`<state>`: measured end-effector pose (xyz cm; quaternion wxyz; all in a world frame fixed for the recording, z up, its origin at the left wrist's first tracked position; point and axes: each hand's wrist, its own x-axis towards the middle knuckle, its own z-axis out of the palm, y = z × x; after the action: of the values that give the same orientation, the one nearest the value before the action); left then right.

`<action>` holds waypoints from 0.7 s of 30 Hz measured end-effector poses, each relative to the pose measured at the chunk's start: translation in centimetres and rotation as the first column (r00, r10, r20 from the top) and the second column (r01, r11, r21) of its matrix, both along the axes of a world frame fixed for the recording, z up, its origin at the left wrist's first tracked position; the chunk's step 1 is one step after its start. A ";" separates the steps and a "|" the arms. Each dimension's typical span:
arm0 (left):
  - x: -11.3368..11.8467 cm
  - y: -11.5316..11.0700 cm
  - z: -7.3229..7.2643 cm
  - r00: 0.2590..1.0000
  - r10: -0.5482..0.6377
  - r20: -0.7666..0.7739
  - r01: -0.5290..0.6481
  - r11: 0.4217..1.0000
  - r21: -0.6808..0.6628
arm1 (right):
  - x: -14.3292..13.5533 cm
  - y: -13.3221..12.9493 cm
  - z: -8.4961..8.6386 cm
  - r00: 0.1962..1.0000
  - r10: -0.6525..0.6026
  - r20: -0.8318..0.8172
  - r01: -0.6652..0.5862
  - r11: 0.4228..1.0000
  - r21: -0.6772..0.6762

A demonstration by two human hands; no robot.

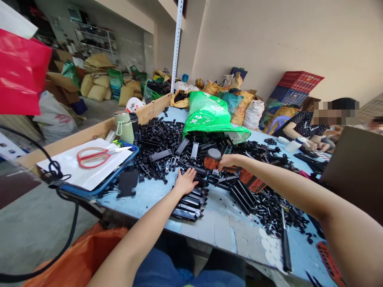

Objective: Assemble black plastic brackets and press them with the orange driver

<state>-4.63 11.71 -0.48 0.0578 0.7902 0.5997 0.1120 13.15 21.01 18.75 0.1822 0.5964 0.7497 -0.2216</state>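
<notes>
My right hand (229, 162) is closed around the handle of an orange and grey cordless drill (212, 160). Its battery, marked 20V, shows below the wrist. The drill's tip is hard to make out among the dark parts. With fingers spread, my left hand (186, 181) lies on a row of long black plastic parts (188, 209) near the table's front edge. More long black parts (241, 196) lie just right of the row. Beyond both hands spreads a heap of small black plastic pieces (155, 139).
A green plastic bag (208, 113) lies on the heap. At left, red-handled scissors (94, 156) rest on white paper over a blue tray (134, 153), near a green flask (124, 127). Right of me are a hammer (285, 243), screws and a spare battery (329, 261). A co-worker (308, 127) sits beyond.
</notes>
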 end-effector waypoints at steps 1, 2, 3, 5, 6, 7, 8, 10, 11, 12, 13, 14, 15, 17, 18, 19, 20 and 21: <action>0.0 -0.1 -0.2 1.000 0.003 -0.006 -0.003 1.000 0.000 | 0.0 0.5 -0.2 1.000 0.021 0.009 -0.021 1.000 -0.011; 0.0 -0.1 -0.3 1.000 0.004 -0.011 -0.004 1.000 0.000 | 0.0 0.9 -0.4 0.999 0.042 0.017 -0.042 0.999 -0.021; 0.1 -0.1 -0.4 1.000 0.006 -0.016 -0.006 1.000 -0.001 | 0.0 1.4 -0.5 0.998 0.063 0.024 -0.063 0.998 -0.031; 0.1 0.0 -0.5 1.000 0.007 -0.023 -0.007 1.000 -0.004 | 0.0 2.2 -0.8 0.994 0.102 0.036 -0.100 0.994 -0.048; 0.1 0.0 -0.5 1.000 0.008 -0.026 -0.008 1.000 -0.007 | 0.0 2.4 -0.9 0.992 0.119 0.040 -0.117 0.992 -0.054; 0.1 0.0 -0.5 1.000 0.009 -0.027 -0.009 1.000 -0.009 | 0.0 2.5 -1.0 0.990 0.135 0.041 -0.132 0.990 -0.056; 0.1 0.0 -0.4 1.000 0.009 -0.028 -0.010 1.000 -0.013 | 0.1 2.4 -1.1 0.988 0.148 0.041 -0.145 0.988 -0.056; 0.1 0.0 -0.3 1.000 0.009 -0.027 -0.009 1.000 -0.021 | 0.4 1.6 -1.2 0.985 0.167 0.039 -0.164 0.985 -0.052; 0.1 -0.1 -0.2 1.000 0.009 -0.026 -0.009 1.000 -0.026 | 0.6 1.1 -1.3 0.984 0.173 0.037 -0.171 0.984 -0.055; 0.1 -0.1 -0.1 1.000 0.008 -0.024 -0.009 1.000 -0.030 | 0.7 0.4 -1.4 0.983 0.180 0.034 -0.178 0.982 -0.061; 0.2 -0.2 -0.1 1.000 0.008 -0.020 -0.009 0.999 -0.033 | 0.8 -0.2 -1.4 0.982 0.186 0.030 -0.183 0.980 -0.072; 0.2 -0.2 -0.1 1.000 0.009 -0.016 -0.010 0.999 -0.035 | 0.9 -0.8 -1.6 0.981 0.192 0.026 -0.189 0.978 -0.088; 0.2 -0.2 -0.1 1.000 0.011 -0.011 -0.011 0.999 -0.036 | 0.8 -1.2 -1.7 0.980 0.197 0.022 -0.193 0.975 -0.108; 0.2 0.0 0.0 1.000 0.014 -0.001 -0.014 0.999 -0.040 | 0.5 -1.9 -1.9 0.979 0.203 0.021 -0.198 0.970 -0.142; 0.3 0.1 0.0 1.000 0.016 0.003 -0.015 0.999 -0.044 | 0.2 -2.1 -2.0 0.979 0.204 0.023 -0.198 0.968 -0.154; 0.3 0.2 0.2 1.000 0.017 0.007 -0.016 0.999 -0.048 | 0.0 -2.2 -2.1 0.979 0.203 0.026 -0.197 0.967 -0.161; 0.3 0.2 0.4 1.000 0.017 0.010 -0.016 0.998 -0.052 | -0.3 -2.4 -2.1 0.980 0.199 0.028 -0.192 0.968 -0.159; 0.3 0.0 0.8 1.000 0.016 0.013 -0.015 0.998 -0.057 | -0.5 -2.7 -2.0 0.981 0.193 0.031 -0.186 0.971 -0.153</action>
<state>-4.31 11.76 0.29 0.0831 0.7828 0.6084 0.1007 12.69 18.34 16.74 0.2637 0.5117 0.7801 -0.2450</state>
